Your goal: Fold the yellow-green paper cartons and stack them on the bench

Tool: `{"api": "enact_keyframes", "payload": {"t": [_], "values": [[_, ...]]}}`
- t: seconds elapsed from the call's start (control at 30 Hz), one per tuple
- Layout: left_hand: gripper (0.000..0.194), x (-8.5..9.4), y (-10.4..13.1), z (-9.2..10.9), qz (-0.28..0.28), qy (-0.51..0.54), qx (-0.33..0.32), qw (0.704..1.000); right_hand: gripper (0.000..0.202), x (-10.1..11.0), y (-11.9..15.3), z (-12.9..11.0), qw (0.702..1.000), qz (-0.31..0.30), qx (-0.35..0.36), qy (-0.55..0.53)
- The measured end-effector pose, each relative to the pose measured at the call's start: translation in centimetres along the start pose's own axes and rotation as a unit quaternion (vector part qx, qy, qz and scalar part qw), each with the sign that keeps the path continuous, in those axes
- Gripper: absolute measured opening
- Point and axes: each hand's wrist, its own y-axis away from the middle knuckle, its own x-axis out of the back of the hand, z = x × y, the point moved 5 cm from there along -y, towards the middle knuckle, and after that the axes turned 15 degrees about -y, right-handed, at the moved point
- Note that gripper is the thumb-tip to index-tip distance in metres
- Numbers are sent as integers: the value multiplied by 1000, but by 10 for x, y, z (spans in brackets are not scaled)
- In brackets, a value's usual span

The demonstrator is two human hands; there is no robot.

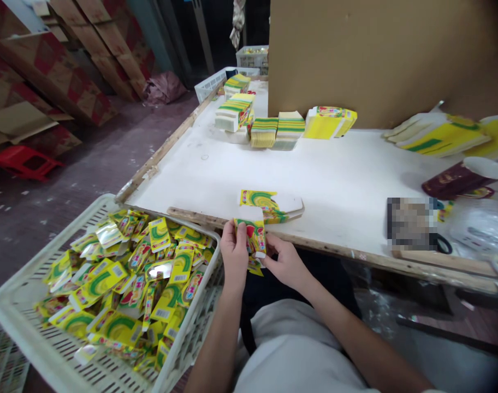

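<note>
My left hand (235, 246) is closed around the side of a small yellow-and-green printed carton (254, 233), its thumb on the printed face. A white flap stands up at the carton's far end. My right hand (284, 263) pinches the carton's near end, where a small white flap shows by the fingertips. Just beyond my hands, a small stack of flat cartons (273, 204) lies at the table's front edge. On my left, a white plastic crate (196, 319) holds many similar small yellow packs (122, 289).
Bundled cartons (277, 131) stand across the back of the white table (191, 174), before a large cardboard panel (375, 60). A dark red paper cup (457, 177) lies tipped at the right. Big cartons (48, 71) and a red stool (25, 161) occupy the floor at left.
</note>
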Motion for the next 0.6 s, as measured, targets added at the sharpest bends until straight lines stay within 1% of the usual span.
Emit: {"api": "enact_keyframes", "payload": {"t": [0.03, 0.07, 0.17, 0.2, 0.23, 0.33, 0.47, 0.53, 0.6], "values": [[23, -1, 1, 3, -2, -20, -15, 1000, 10, 0, 0, -1, 1000, 4, 12, 25], [31, -2, 2, 6, 0, -41, -31, 999, 11, 0, 1, -2, 998, 7, 26, 59], [64, -3, 6, 13, 5, -120, -69, 990, 14, -5, 2, -2, 986, -8, 58, 153], [69, -4, 8, 14, 3, -147, -76, 986, 16, -8, 3, 0, 984, -16, 60, 164], [69, -4, 9, 14, 0, -170, -78, 982, 17, -9, 3, 2, 985, -23, 58, 163], [63, -6, 9, 13, -17, -186, -77, 979, 16, -10, 4, 7, 992, -23, 46, 114], [69, -13, 5, 16, -53, -174, -96, 979, 14, -5, 2, 10, 998, -3, 54, 32], [70, -19, 0, 19, -86, -175, -110, 975, 16, -2, 0, 12, 998, 18, 56, -7], [70, -25, -5, 22, -134, -187, -123, 965, 17, 2, -1, 13, 996, 44, 50, -54]]}}
